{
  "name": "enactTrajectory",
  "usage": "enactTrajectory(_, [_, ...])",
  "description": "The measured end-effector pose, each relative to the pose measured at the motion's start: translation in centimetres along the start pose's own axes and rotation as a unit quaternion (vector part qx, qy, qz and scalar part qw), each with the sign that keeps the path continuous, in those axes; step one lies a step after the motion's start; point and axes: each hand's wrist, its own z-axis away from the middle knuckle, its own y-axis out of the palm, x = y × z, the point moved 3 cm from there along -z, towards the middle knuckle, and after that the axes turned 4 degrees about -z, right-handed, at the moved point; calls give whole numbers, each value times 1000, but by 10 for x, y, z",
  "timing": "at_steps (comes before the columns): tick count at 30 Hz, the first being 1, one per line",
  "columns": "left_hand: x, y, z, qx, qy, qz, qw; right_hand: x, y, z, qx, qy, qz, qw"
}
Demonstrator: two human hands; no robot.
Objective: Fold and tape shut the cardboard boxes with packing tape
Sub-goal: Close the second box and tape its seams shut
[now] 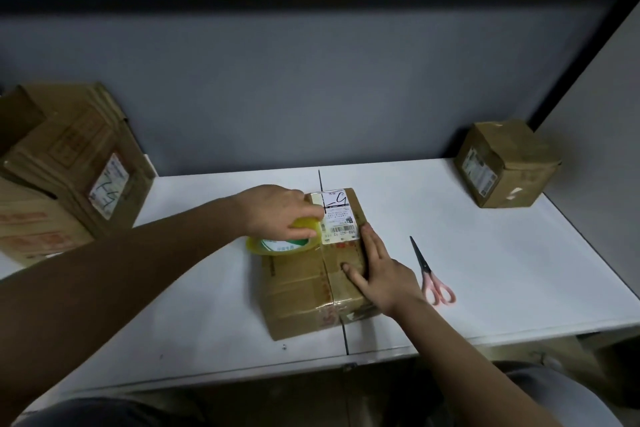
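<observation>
The brown cardboard box [311, 274] sits mid-table [485, 253] – stiff, probably light; right hand [384, 270] presses it flat-fingered, left hand [277, 210] grips the yellowish roll of packing tape [282, 241] – best held by its rim

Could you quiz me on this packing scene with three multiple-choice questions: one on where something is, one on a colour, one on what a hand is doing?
1. Where do the scissors lie?
A. On the box
B. On the white table, right of the box
C. On the shelf above

2. What colour are the scissor handles?
A. Pink
B. Blue
C. Black

3. What is the left hand doing?
A. Hanging idle
B. Holding the scissors
C. Gripping the yellowish roll of packing tape

Answers:
1 B: the scissors rest on the white table beside the brown cardboard box under the right hand.
2 A: the handle loops are pink.
3 C: the left hand curls over the roll of packing tape.
</observation>
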Motion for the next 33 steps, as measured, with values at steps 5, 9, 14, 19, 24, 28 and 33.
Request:
enactTrajectory(5, [-11,0,-14,4,2,-62,998,2,-1,-3,13,6,49,999])
enactTrajectory(9, [-9,4,-10,-16,-31,-19,999,16,-1,-8,0,27,117,993])
enactTrajectory(14, [-8,8,-4,-53,-51,17,997,63,17,-6,-5,-91,89,992])
enactTrajectory(19, [-2,13,1,-102,-90,33,990,67,26,-9,20,-83,48,995])
enactTrajectory(24, [19,32,28,-124,-139,194,963,65,30,-9,26,-81,65,994])
enactTrajectory(28, [15,42,42,-125,-113,296,940,65,29,-10,30,-80,68,994])
enactTrajectory(33, [17,27,35,-99,-96,183,973,68,29,-9,27,-72,69,995])
